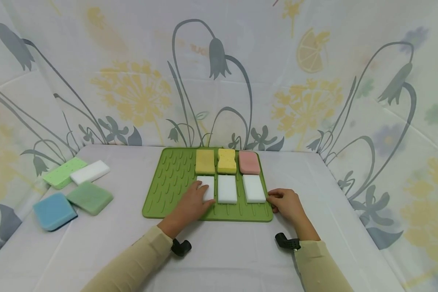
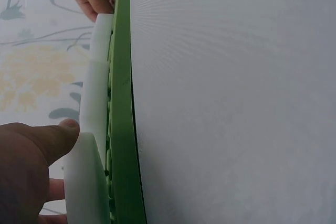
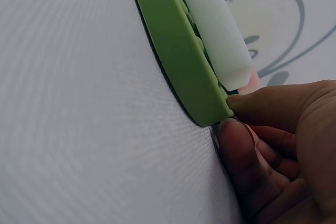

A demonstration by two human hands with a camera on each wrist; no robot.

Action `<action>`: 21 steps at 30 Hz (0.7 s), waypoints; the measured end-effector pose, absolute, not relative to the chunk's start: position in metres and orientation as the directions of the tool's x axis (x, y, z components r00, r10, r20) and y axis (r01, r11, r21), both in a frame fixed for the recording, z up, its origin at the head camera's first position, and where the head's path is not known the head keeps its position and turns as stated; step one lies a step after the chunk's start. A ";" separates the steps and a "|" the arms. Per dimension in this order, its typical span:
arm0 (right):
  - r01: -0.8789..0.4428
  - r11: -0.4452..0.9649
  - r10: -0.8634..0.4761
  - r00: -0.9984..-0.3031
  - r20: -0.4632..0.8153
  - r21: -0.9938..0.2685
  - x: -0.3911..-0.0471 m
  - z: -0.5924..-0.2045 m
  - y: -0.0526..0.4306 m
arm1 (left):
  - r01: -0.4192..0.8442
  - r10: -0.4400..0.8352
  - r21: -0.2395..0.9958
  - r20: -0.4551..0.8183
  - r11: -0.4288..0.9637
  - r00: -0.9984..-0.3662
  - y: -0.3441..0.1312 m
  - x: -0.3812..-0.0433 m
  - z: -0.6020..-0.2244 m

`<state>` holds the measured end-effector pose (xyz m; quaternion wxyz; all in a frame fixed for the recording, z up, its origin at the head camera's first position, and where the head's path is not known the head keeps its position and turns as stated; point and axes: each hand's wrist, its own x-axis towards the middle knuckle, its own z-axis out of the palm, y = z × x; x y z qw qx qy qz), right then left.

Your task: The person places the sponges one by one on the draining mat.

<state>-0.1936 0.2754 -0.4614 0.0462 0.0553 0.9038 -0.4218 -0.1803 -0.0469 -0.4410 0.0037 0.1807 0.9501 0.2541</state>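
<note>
My left hand grips the leftmost white sponge in the front row on a green ribbed mat. In the left wrist view the thumb lies on that sponge's top edge, with fingers along its far side. My right hand pinches the right edge of the mat between thumb and fingers, close beside the rightmost white sponge. A middle white sponge lies between them. Behind, in the back row, are a dark yellow sponge, a bright yellow sponge and a pink sponge.
Off the mat, at the left of the white-covered table, lie a light green sponge, a white sponge, a sage green sponge and a blue sponge. A patterned curtain rises behind the table.
</note>
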 end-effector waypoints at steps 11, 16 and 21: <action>0.144 0.641 0.066 -0.989 -0.132 -0.754 -0.195 -0.462 0.276 | 0.345 0.336 0.455 0.103 0.821 -0.936 -0.043 -0.180 -0.444; 0.143 0.637 0.061 -0.989 -0.135 -0.757 -0.195 -0.463 0.276 | 0.356 0.343 0.447 0.112 0.821 -0.933 -0.043 -0.179 -0.444; 0.146 0.638 0.062 -0.988 -0.139 -0.756 -0.195 -0.464 0.276 | 0.348 0.339 0.440 0.101 0.828 -0.935 -0.041 -0.179 -0.444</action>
